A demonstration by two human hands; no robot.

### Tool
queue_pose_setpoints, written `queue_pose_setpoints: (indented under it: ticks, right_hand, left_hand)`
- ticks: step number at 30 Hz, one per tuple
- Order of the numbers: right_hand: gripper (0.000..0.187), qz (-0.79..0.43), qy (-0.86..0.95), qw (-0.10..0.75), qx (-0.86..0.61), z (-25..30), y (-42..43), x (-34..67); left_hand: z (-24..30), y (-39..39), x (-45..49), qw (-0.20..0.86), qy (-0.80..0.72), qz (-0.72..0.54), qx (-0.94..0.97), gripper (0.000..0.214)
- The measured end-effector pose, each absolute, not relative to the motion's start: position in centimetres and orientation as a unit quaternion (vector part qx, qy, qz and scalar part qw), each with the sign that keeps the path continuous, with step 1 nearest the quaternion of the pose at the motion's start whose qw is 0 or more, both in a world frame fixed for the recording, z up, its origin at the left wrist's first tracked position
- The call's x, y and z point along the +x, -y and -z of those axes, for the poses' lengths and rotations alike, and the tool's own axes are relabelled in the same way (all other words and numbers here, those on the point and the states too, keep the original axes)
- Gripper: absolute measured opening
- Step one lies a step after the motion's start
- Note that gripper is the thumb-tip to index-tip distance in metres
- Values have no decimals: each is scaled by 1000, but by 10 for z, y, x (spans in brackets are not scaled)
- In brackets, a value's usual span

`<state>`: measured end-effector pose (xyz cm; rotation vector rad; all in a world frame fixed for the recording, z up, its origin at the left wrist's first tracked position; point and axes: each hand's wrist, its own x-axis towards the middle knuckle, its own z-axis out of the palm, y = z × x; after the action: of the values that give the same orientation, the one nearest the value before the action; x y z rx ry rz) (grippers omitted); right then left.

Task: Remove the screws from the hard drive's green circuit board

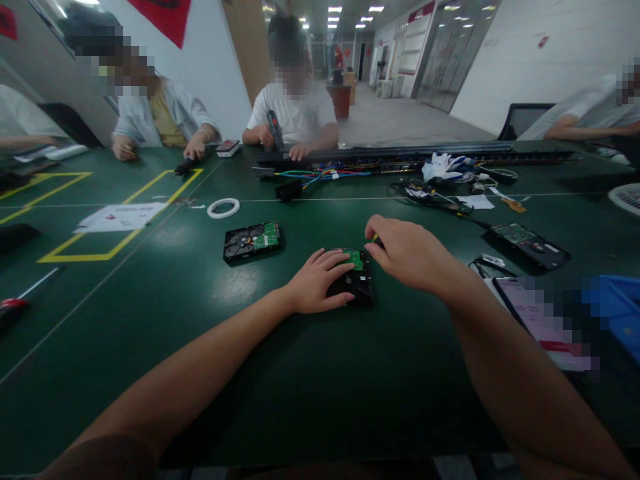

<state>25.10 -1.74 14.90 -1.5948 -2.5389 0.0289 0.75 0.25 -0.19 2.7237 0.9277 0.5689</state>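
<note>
While the left hand [317,283] lay across a hard drive [361,283], its fingers spread and relaxed over the top, the right hand [413,253] curled beside the drive's far right corner, thumb and fingers pinching a small black-and-yellow item [378,241] that they mostly hid. The drive rested flat on the green table [280,387], green circuit board upward. A second drive [251,243] lay to its left, a third [527,247] well to the right. Farther off were a white ring [223,209] and bunched gloves [445,168]; across the table, a co-worker [305,107] grasped a dark tool [275,127].
</note>
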Motion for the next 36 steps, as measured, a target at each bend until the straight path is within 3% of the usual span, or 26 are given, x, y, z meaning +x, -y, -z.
queue_pose_setpoints:
  ticks: [7, 12, 16, 21, 36]
  right_hand:
    - [28, -60, 881, 82, -462, -154, 16, 259]
    - [21, 9, 838, 51, -544, -153, 19, 252]
    - [30, 45, 815, 42, -576, -151, 19, 252]
    - [11, -19, 858, 93, -505, -151, 18, 255]
    - [10, -67, 877, 136, -455, -145, 7, 262]
  left_hand:
    - [3, -3, 7, 102, -311, -196, 924, 72]
    - [4, -3, 7, 99, -312, -192, 925, 72]
    - [3, -2, 7, 103, -317, -192, 923, 73]
    - [1, -1, 7, 102, -313, -192, 925, 72]
    - [2, -3, 7, 100, -311, -190, 926, 71]
